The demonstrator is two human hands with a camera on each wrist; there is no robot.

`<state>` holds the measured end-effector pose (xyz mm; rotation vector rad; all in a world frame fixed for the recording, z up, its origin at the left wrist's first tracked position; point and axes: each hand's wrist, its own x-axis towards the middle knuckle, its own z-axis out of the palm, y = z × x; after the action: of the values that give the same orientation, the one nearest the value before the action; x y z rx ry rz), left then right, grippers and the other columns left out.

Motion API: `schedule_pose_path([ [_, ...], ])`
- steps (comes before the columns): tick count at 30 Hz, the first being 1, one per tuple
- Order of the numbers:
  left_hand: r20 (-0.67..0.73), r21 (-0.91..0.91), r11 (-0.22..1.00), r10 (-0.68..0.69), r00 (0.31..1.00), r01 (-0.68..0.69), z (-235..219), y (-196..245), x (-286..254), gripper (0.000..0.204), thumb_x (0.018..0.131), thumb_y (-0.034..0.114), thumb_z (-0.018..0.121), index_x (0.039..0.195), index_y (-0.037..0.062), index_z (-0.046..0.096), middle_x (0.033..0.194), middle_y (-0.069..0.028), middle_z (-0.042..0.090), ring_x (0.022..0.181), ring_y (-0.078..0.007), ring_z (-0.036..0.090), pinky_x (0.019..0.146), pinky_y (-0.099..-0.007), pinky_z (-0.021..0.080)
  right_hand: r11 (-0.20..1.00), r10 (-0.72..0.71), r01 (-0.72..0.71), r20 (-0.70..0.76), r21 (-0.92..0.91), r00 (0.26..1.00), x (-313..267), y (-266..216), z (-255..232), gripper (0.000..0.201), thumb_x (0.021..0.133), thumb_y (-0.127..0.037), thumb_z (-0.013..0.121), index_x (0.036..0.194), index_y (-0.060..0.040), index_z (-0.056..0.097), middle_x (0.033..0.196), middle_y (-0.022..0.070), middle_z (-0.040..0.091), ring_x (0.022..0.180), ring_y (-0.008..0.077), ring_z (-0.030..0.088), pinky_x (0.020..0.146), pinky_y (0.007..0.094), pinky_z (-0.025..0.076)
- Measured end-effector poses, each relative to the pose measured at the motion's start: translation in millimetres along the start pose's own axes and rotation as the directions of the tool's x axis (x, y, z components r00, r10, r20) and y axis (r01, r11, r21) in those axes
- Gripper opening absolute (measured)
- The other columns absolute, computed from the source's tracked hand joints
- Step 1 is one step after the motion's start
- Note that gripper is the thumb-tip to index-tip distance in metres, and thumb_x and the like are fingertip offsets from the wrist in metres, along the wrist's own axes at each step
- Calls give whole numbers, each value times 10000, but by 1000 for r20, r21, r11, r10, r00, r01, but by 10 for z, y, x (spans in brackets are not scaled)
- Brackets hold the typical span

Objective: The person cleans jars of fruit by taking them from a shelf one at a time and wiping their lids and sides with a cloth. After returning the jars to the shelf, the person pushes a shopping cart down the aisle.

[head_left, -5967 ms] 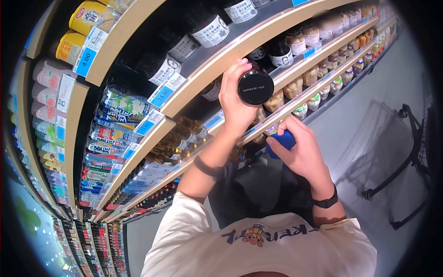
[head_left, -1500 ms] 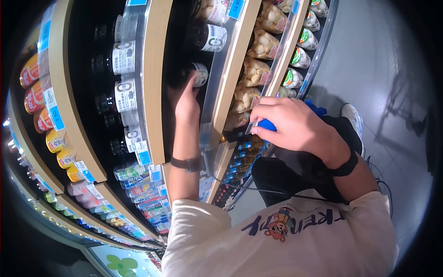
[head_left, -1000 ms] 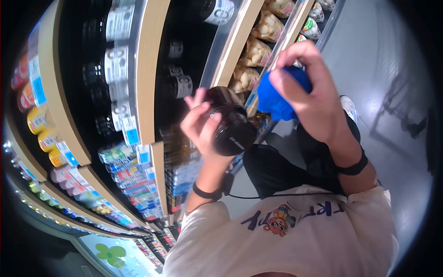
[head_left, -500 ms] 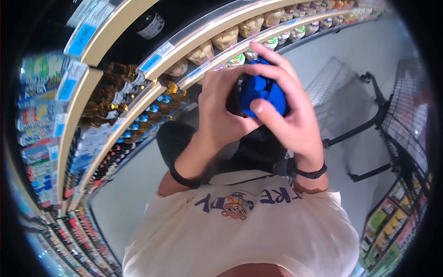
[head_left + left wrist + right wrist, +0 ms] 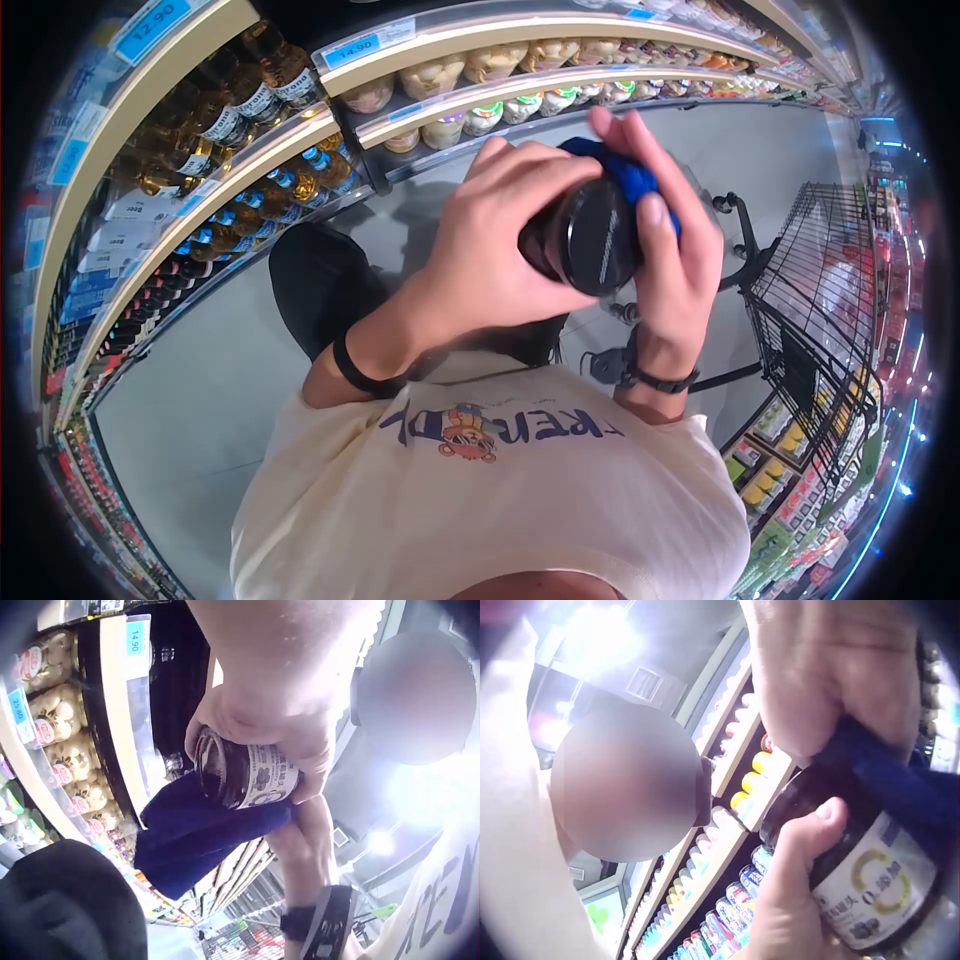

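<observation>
A dark glass jar with a black lid (image 5: 603, 238) is held up in front of the chest, its lid turned toward the head camera. My left hand (image 5: 500, 235) grips it round the side. In the left wrist view the jar's white printed label (image 5: 268, 776) shows between the fingers. My right hand (image 5: 675, 240) holds a blue cloth (image 5: 632, 178) against the jar's far side. From the right wrist view, the left thumb lies near the jar's shoulder, and the blue cloth (image 5: 900, 780) covers part of the glass beside the label (image 5: 870, 889).
Curved store shelves run along the front and left, with beer bottles (image 5: 255, 95) and bagged or jarred pale goods (image 5: 435, 75). A black wire shopping cart (image 5: 815, 290) stands on the right. The grey floor (image 5: 190, 420) lies below.
The left hand has brought the jar out from the shelf to the chest. The right hand has set the blue cloth against it, and the lid has turned toward the head camera.
</observation>
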<state>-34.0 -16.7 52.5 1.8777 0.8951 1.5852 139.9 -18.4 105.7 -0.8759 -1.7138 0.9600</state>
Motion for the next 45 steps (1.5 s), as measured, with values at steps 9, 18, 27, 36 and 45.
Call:
schedule_pose_path([
  [9, 36, 46, 984, -175, 984, 173, 38, -118, -259, 502, 709, 269, 831, 1155, 92, 680, 1114, -135, 692, 1024, -356, 662, 848, -455, 564, 801, -132, 399, 518, -447, 845, 241, -458, 422, 549, 842, 13, 646, 1382, 91, 592, 1472, 305, 558, 1385, 433, 551, 1150, 446, 427],
  [18, -15, 29, 990, -140, 990, 140, -237, -8, -191, 636, 542, 209, 902, 1118, 57, 680, 957, -115, 674, 894, -345, 611, 835, -414, 502, 1000, 28, -26, 130, -18, 991, 151, -112, 277, 350, 1051, -97, 514, 1312, 92, 649, 1336, 243, 683, 1273, 327, 642, 1120, 405, 450],
  [27, -152, 64, 976, -198, 968, 209, -444, -171, -282, 637, 597, 232, 919, 1166, 69, 682, 1054, -112, 714, 984, -310, 676, 951, -413, 470, 927, -273, 304, -161, 218, 948, 143, -71, 293, 198, 982, -90, 646, 1118, 27, 728, 1191, 239, 631, 875, 317, 721, 891, 416, 572],
  [36, -251, 169, 938, -257, 933, 304, -433, -95, -544, 540, 598, 240, 892, 1085, 92, 710, 1010, -43, 717, 880, -312, 632, 803, -420, 544, 932, 25, 74, 265, -356, 964, 204, -100, 794, 333, 902, -197, 716, 1179, -14, 735, 1213, 210, 686, 1134, 352, 619, 1003, 457, 479],
  [45, -266, 159, 966, -158, 951, 205, -547, -3, -583, 581, 587, 206, 885, 1131, 95, 711, 1048, -47, 712, 847, -293, 615, 758, -375, 494, 968, 127, -122, 7, -219, 992, 204, 102, 746, 217, 1005, -24, 590, 1167, 53, 712, 1129, 153, 686, 1085, 225, 648, 980, 355, 502],
])
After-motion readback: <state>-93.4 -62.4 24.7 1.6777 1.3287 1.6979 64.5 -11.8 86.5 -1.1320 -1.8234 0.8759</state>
